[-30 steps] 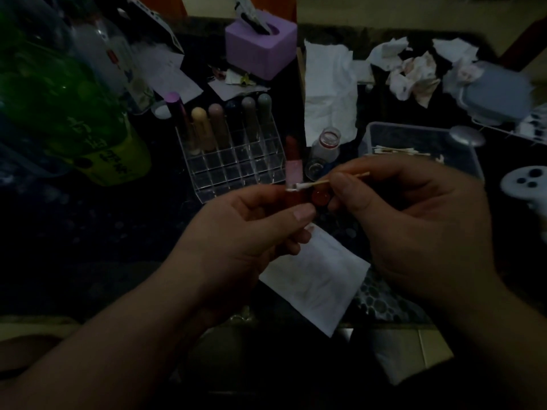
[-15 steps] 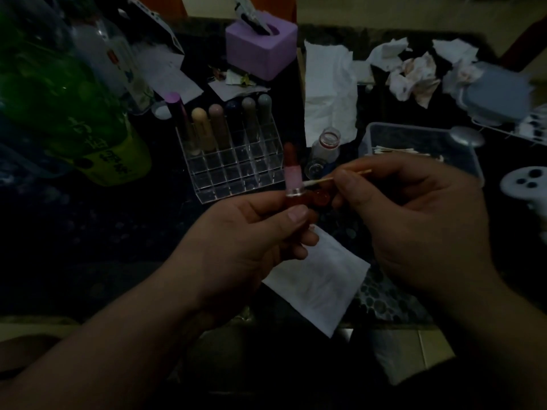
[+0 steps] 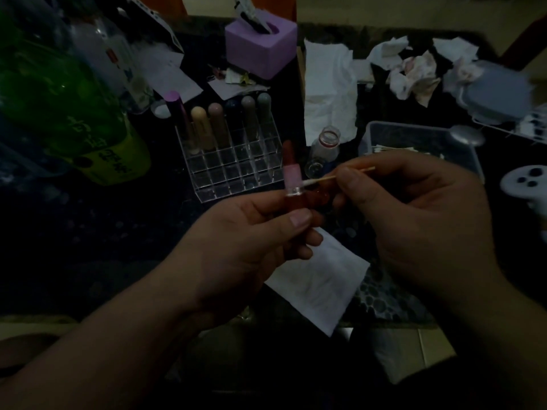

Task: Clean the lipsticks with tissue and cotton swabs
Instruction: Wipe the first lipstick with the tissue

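**A:** Where's the lipstick (image 3: 291, 174) in this one?

**B:** It's held upright over the dark table (image 3: 74, 232), with the red bullet wound out and the pink sleeve and clear collar showing. The left hand (image 3: 245, 247) has its fingers curled round the base and the thumb pressed on the front. I'd guess that keeps the collar exposed and steady. The right hand (image 3: 414, 220) pinches the cotton swab (image 3: 322, 179) by its wooden stick. The white tip looks to be touching the collar's right side, where gunk probably collects.

**A:** And the flat tissue (image 3: 319, 285)?

**B:** Just below the hands, likely there to wipe on. The organizer (image 3: 236, 173) with the other lipsticks (image 3: 216, 125) is just behind, and the swab box (image 3: 414, 126) is off to the right.

**A:** Anything changed?

**B:** A second ago the swab lay across the collar with its tip poking out on the left. Now it's drawn back to the right side. The left-hand grip looks the same.
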A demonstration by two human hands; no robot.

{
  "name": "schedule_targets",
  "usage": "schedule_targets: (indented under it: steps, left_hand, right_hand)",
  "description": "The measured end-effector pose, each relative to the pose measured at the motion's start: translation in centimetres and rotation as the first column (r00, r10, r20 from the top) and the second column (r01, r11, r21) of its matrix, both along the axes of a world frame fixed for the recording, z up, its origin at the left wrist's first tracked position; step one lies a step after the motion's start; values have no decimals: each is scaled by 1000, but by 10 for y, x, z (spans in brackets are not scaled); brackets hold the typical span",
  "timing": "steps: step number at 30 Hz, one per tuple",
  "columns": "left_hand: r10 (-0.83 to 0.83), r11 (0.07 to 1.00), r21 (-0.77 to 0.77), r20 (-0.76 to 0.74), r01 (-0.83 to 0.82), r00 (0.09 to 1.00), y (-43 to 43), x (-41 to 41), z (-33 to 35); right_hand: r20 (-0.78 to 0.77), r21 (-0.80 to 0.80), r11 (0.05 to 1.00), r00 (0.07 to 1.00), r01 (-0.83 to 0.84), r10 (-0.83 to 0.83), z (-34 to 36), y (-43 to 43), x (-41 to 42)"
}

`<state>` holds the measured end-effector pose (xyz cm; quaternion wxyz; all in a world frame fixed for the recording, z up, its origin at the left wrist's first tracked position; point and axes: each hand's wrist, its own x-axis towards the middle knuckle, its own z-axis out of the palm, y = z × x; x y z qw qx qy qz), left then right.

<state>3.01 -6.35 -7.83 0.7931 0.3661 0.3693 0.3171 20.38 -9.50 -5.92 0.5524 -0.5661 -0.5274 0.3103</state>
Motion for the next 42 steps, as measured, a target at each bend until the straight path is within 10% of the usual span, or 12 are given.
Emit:
schedule_targets:
  steps: [6,12,25,42]
  left_hand:
    - [79,990,130,-150,-59,986,14,-15,10]
    - [412,885,432,-546,-176,730,37,-49,0]
    - [475,818,573,-716,42,512,44,-37,-56]
    - [463,834,548,-760,67,457,36,-38,-75]
  right_hand:
    - [-10,-46,996,997,71,-71,-5,8,4]
    - [-88,-91,994,993,69,-77,-8,14,3]
    - [-124,-184,981,989,55,-79,-21,19,-5]
    - [-174,-229,973,983,15,-56,-24,21,-12]
